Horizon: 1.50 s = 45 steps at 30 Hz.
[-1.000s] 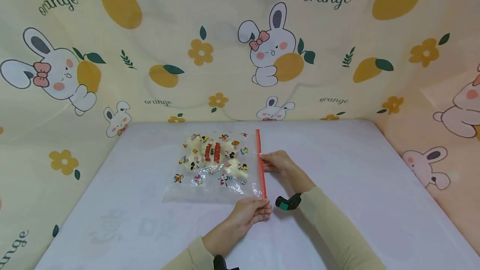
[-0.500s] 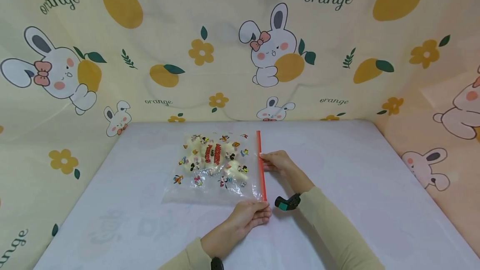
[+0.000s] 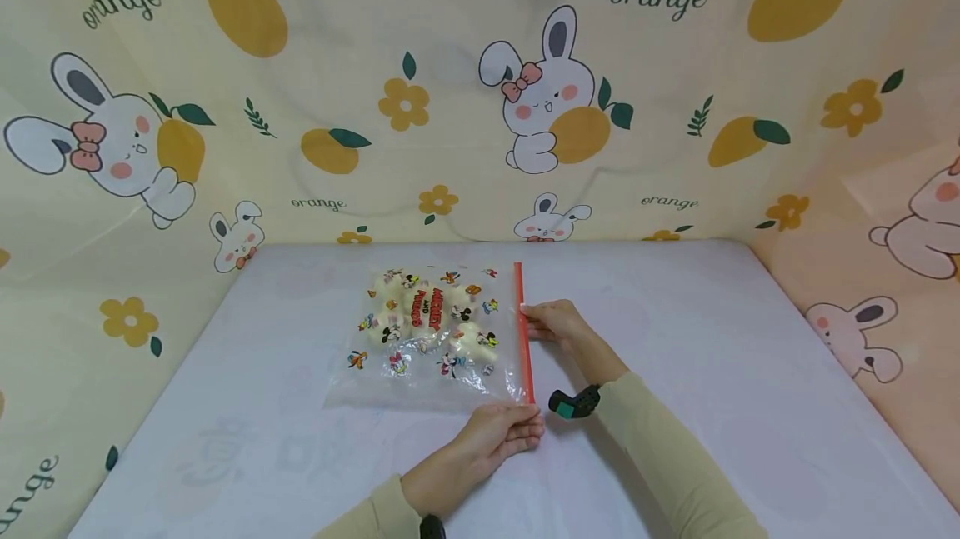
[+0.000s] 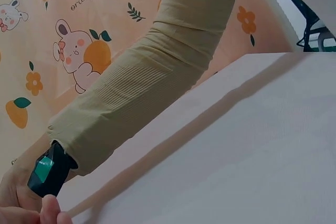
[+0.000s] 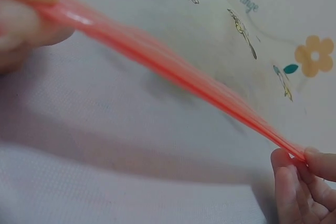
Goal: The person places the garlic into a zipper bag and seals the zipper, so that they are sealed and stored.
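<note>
A clear zip bag (image 3: 420,381) printed with small cartoon figures and red lettering lies on the white table, pale rounded lumps (image 3: 472,341) inside it. Its red zip strip (image 3: 524,347) runs along the right side. At the strip's near end my left hand (image 3: 491,443) pinches the corner between thumb and fingers. Farther up, my right hand (image 3: 562,329) pinches the same strip near its middle. The right wrist view shows the strip (image 5: 184,77) slanting, raised off the table, between both hands. In the left wrist view, only my left fingertips (image 4: 50,213) show, at the bottom left.
The white table (image 3: 712,339) ends at a hanging cloth (image 3: 450,22) printed with rabbits and oranges at the back and sides. A black wrist camera (image 3: 575,403) sits on my right wrist. Dark bars (image 4: 310,19) stand beyond the table in the left wrist view.
My left hand has moved slightly toward me with the bag's near corner, and the strip has shifted a little the same way. The right hand keeps its pinch in nearly the same place.
</note>
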Tool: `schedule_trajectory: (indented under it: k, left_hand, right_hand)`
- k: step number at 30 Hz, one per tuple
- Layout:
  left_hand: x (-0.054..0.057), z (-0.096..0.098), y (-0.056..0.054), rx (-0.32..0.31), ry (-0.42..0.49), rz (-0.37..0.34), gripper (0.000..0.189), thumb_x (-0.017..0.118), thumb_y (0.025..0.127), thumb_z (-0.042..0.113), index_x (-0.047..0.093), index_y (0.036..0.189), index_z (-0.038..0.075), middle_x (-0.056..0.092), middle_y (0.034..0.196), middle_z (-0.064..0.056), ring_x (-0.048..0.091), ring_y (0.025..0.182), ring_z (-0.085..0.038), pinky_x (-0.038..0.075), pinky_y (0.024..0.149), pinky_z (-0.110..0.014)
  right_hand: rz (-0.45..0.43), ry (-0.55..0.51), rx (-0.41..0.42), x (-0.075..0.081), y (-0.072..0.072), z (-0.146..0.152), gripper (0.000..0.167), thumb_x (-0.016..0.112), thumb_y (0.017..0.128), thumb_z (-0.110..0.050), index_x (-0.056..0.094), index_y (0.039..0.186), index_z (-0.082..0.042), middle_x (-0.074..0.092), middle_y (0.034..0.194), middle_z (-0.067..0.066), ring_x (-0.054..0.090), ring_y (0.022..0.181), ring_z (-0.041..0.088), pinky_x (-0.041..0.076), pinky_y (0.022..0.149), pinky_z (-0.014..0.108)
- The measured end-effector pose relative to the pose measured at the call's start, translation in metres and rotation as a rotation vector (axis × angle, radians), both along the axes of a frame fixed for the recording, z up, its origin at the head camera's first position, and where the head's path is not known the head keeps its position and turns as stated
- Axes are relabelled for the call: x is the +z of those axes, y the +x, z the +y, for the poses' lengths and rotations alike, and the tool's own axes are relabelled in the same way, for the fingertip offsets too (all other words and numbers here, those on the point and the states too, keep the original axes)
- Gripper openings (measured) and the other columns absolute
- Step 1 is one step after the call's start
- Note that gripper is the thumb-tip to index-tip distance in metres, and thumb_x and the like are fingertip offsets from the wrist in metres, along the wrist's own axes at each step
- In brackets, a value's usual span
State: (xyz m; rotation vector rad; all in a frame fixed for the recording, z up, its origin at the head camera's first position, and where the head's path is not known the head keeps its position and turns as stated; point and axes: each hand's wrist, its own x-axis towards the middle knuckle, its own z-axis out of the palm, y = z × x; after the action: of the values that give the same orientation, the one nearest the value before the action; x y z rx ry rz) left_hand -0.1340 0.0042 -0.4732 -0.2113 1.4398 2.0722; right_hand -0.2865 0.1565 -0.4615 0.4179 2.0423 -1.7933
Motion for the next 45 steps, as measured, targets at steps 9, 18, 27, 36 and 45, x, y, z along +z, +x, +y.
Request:
schedule_trajectory:
  k: [9, 18, 27, 36, 45]
  left_hand:
    - [0.0, -0.001, 0.0, -0.014, 0.005, 0.016, 0.03, 0.057, 0.095, 0.011, 0.058, 0.115, -0.011, 0.067, 0.073, 0.005, 0.066, 0.07, -0.003, 0.059, 0.073, -0.019]
    - [0.001, -0.001, 0.0, -0.018, -0.008, 0.003, 0.032, 0.058, 0.095, 0.012, 0.058, 0.117, -0.011, 0.067, 0.073, 0.005, 0.066, 0.071, -0.003, 0.059, 0.075, -0.02]
    - [0.0, 0.001, 0.0, -0.011, -0.016, -0.004, 0.03, 0.057, 0.095, 0.011, 0.06, 0.116, -0.009, 0.067, 0.074, 0.004, 0.066, 0.071, -0.004, 0.059, 0.074, -0.02]
    - [-0.001, 0.0, 0.0, -0.007, -0.006, 0.003, 0.029, 0.058, 0.094, 0.011, 0.061, 0.114, -0.009, 0.068, 0.073, 0.004, 0.066, 0.071, -0.004, 0.059, 0.075, -0.02]
    - [-0.002, -0.001, 0.001, -0.014, -0.004, 0.011, 0.029, 0.058, 0.094, 0.011, 0.06, 0.113, -0.01, 0.067, 0.072, 0.004, 0.066, 0.071, -0.004, 0.059, 0.075, -0.02]
  right_hand:
    - [0.003, -0.012, -0.011, -0.001, -0.003, -0.001, 0.037, 0.064, 0.093, -0.021, 0.062, 0.116, 0.008, 0.064, 0.063, -0.005, 0.062, 0.055, 0.005, 0.057, 0.058, 0.017]
    - [-0.015, 0.01, -0.04, 0.001, -0.008, -0.002, 0.038, 0.065, 0.093, -0.022, 0.061, 0.118, 0.006, 0.064, 0.064, -0.004, 0.062, 0.055, 0.006, 0.055, 0.057, 0.017]
    - [-0.016, 0.01, -0.043, 0.0, -0.009, -0.001, 0.038, 0.063, 0.093, -0.023, 0.061, 0.119, 0.006, 0.065, 0.065, -0.003, 0.063, 0.056, 0.006, 0.056, 0.058, 0.017]
    - [-0.021, 0.01, -0.051, -0.001, -0.014, -0.001, 0.038, 0.064, 0.093, -0.022, 0.059, 0.119, 0.005, 0.063, 0.066, -0.003, 0.062, 0.056, 0.005, 0.055, 0.058, 0.016]
    - [0.005, -0.001, -0.055, 0.004, -0.012, -0.002, 0.034, 0.068, 0.09, -0.024, 0.065, 0.11, 0.004, 0.064, 0.068, -0.002, 0.062, 0.057, 0.005, 0.056, 0.06, 0.016]
